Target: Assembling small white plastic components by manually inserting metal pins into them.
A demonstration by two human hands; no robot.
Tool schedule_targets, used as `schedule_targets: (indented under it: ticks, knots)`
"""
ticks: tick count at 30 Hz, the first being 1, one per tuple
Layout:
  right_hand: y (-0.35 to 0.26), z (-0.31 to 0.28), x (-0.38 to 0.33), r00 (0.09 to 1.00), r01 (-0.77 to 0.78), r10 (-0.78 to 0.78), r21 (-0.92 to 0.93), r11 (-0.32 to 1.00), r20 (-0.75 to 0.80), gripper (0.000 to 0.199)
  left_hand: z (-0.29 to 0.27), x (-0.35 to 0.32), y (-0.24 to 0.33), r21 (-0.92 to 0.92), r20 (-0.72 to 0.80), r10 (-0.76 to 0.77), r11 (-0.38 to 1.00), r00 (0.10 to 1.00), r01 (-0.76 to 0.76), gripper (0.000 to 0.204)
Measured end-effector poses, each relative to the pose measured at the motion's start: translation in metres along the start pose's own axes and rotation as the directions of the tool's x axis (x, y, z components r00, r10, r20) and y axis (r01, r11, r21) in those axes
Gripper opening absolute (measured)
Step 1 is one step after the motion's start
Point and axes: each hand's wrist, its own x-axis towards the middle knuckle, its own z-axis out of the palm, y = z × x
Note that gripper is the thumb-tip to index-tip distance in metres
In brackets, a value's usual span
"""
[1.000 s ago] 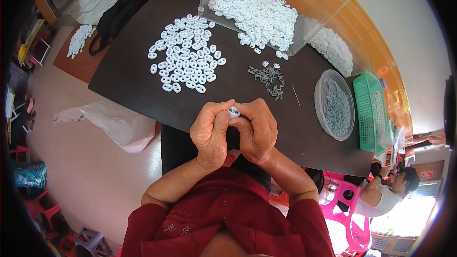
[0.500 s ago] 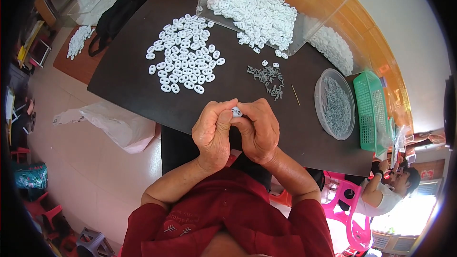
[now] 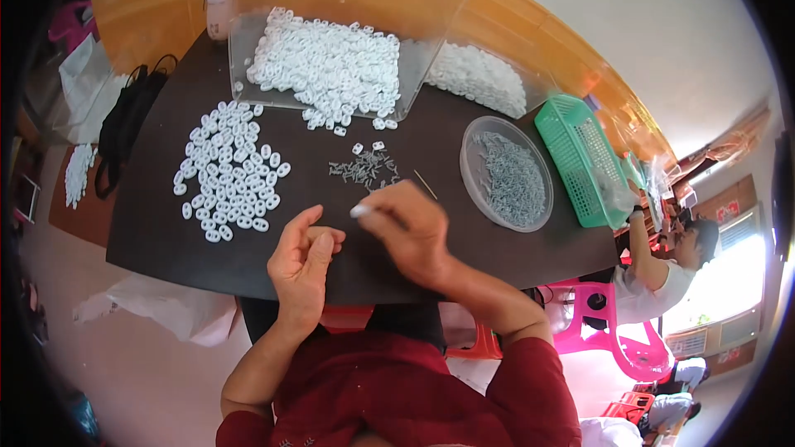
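My right hand (image 3: 407, 230), a little blurred, pinches a small white plastic piece (image 3: 360, 210) at its fingertips over the dark table, just in front of a pile of small grey screw-like pins (image 3: 364, 169). To its left, near the table's front edge, my left hand (image 3: 303, 269) has its fingers loosely bent and the thumb apart, with nothing visible in it. Beyond that hand, at the left, lies a spread of white oval pieces with two holes (image 3: 228, 178). Two similar white pieces (image 3: 378, 146) rest beside the grey pins.
At the back, a tipped clear bin (image 3: 235, 41) spills white pieces. A round clear tub (image 3: 469, 167) of grey pins stands at the right, by a green basket (image 3: 571, 165). A thin stick (image 3: 426, 185) lies between pins and tub. Another person (image 3: 650, 277) sits beyond the right end.
My hands have come apart. The right one now carries the white piece forward, toward the grey pins, while the left has opened and lowered. The view has shifted, too.
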Motion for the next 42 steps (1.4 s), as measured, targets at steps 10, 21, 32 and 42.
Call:
schedule_targets:
  ticks: [10,21,32,42]
  knots:
    - [0.142,-0.186,0.144,0.914,-0.199,-0.146,-0.731,0.653,-0.379,0.012,-0.032,0.032,0.008,0.36,0.064,0.012,0.932,0.998,-0.034,0.022]
    - [0.144,-0.135,0.117,0.95,-0.008,-0.213,-0.701,0.714,-0.228,0.014,0.012,0.143,-0.014,0.718,0.527,0.32,0.327,0.787,-0.614,0.012]
    - [0.089,-0.1,0.071,0.982,0.125,-0.179,-0.504,0.855,-0.061,0.011,0.033,0.184,-0.042,0.695,0.719,-0.06,0.058,0.692,-0.717,0.008]
    - [0.081,-0.066,0.046,0.999,-0.054,0.052,-0.219,0.974,-0.014,0.009,0.016,0.175,-0.016,0.716,0.604,0.084,0.379,0.792,-0.586,0.009]
